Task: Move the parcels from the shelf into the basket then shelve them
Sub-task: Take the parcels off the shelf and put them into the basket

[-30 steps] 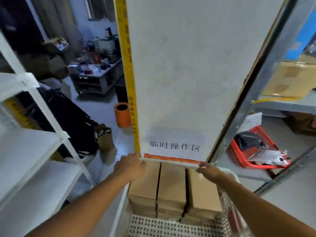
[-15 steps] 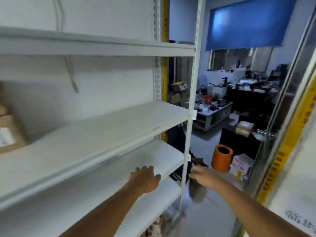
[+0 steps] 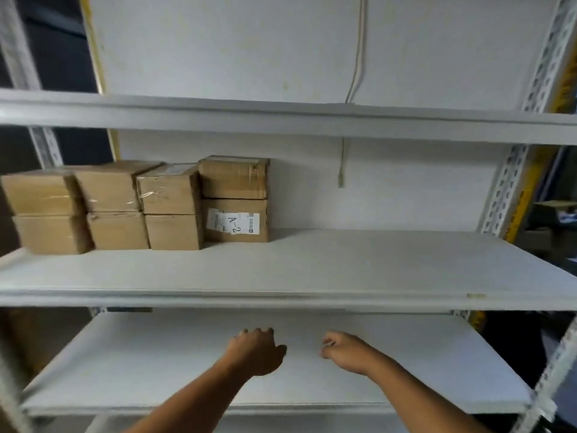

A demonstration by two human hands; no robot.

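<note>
Right, head view only: a white metal shelving unit [image 3: 281, 300] is faced straight on, three boards seen. On the middle shelf [image 3: 343, 267], at its left end against the back wall, brown cardboard parcels [image 3: 140, 207] are stacked in four columns, two high, columns touching side by side. The rightmost lower parcel carries a white label [image 3: 233, 224] marked "A-2"; clear tape is seen on the upper boxes. The rest of that board to the right is bare. A thin cord [image 3: 357, 57] is seen hanging down the wall, ending in a small plug [image 3: 341, 181] below the top shelf [image 3: 281, 118].

Both bare forearms are extended over the lower shelf [image 3: 156, 370]. The left hand [image 3: 254, 351] is seen from the back, fingers curled down loosely, nothing gripped. The right hand [image 3: 345, 351] is relaxed, fingers half curled, nothing gripped, just beside the left with a gap between. Neither hand touches a parcel; parcels are well above and left of them. No basket is seen.
</note>
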